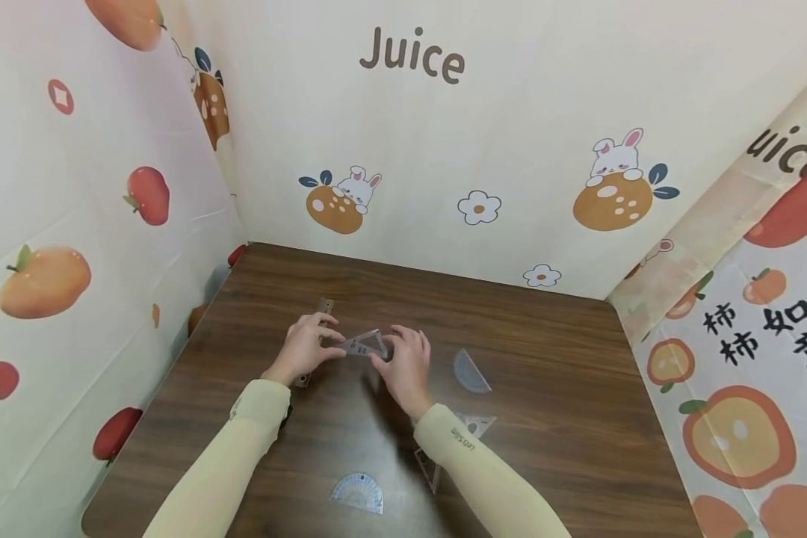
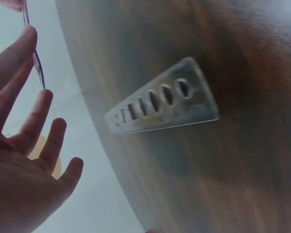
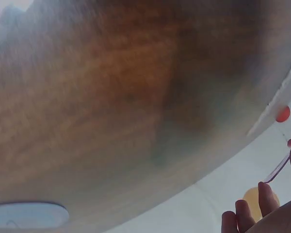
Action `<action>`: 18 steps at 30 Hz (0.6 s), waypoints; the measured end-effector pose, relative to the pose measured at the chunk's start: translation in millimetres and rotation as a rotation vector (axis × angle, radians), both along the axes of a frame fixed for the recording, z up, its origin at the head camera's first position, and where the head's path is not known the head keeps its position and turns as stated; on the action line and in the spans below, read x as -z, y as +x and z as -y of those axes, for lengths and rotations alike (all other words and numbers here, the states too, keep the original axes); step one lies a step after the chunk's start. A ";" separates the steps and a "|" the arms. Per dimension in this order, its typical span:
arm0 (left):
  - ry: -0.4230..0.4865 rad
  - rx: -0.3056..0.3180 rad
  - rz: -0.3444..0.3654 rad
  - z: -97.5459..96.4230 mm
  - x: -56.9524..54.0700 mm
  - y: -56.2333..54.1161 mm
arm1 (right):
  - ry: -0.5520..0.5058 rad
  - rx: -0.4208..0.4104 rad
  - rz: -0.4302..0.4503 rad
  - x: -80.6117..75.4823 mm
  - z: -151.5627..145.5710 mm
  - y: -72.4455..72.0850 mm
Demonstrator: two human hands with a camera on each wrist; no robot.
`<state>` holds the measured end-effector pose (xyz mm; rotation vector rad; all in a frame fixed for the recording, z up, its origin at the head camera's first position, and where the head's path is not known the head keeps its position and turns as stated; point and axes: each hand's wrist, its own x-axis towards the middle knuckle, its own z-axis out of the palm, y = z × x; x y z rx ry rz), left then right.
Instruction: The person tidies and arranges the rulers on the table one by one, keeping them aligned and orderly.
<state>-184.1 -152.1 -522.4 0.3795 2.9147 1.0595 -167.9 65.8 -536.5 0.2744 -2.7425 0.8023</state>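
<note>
A clear plastic set square is held up between both hands above the table. My left hand pinches its left corner between thumb and fingers, and my right hand pinches the right side. Seen from the left wrist, the set square shows nearly edge-on between the fingertips. The right wrist view also catches its thin edge at the right fingers. Below the left hand lies a clear ruler with a row of cut-out holes, partly hidden by that hand in the head view.
A semicircular protractor lies near the front of the brown wooden table. Another protractor is right of my right hand. Two triangular set squares, one farther and one nearer, lie partly behind the right sleeve. Printed curtains enclose the table.
</note>
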 end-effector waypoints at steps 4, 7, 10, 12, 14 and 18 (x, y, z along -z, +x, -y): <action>0.002 0.010 0.065 4.0 8.1 0.2 | 0.043 0.000 0.031 9.8 1.6 4.8; 0.008 0.017 0.111 6.5 12.3 1.2 | 0.072 0.000 0.036 17.9 2.5 9.1; 0.030 0.019 0.159 9.0 15.9 2.5 | 0.087 -0.002 0.041 24.1 3.7 13.5; 0.048 0.020 0.185 10.6 19.1 3.0 | 0.081 -0.005 0.052 26.8 4.6 16.1; 0.067 0.022 0.203 12.3 22.6 3.3 | 0.068 -0.005 0.066 29.5 5.2 18.2; 0.058 0.046 0.184 15.5 30.4 4.6 | 0.054 -0.005 0.100 34.3 6.2 21.8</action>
